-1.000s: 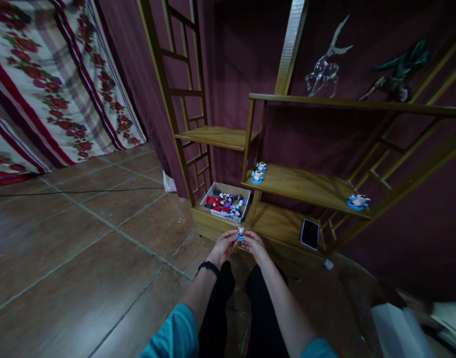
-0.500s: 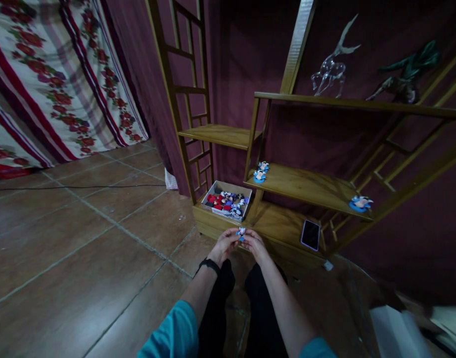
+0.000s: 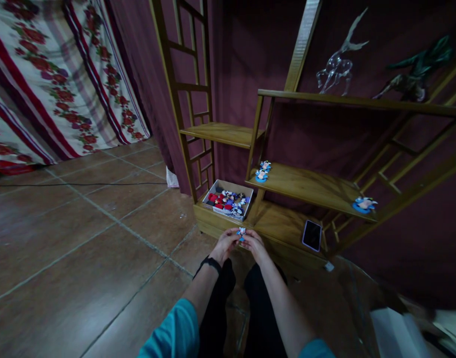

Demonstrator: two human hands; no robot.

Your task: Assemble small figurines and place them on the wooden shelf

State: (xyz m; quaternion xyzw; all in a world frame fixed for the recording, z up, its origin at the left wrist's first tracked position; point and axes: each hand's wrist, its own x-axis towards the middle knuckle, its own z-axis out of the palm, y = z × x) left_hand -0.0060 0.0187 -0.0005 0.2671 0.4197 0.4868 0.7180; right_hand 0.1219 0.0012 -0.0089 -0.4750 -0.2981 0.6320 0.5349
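Between the fingertips of my left hand and my right hand is a small white-and-blue figurine. Both hands are closed on it, one from each side, in front of the shelf's lowest board. Just beyond them stands an open white box filled with several red, white, black and purple figurines. On the middle shelf, two figurines on blue bases sit close together at the left end. Another figurine on a blue base is at the right end.
A dark-screened tablet or phone lies on the lowest board at the right. On the top shelf stand a clear glass deer and a dark green sculpture. A flowered cloth hangs at the left. Blurred white objects lie at the lower right.
The view has shifted slightly, so the shelf's right side appears a little farther right. Both hands keep hold of the figurine in nearly the same position.
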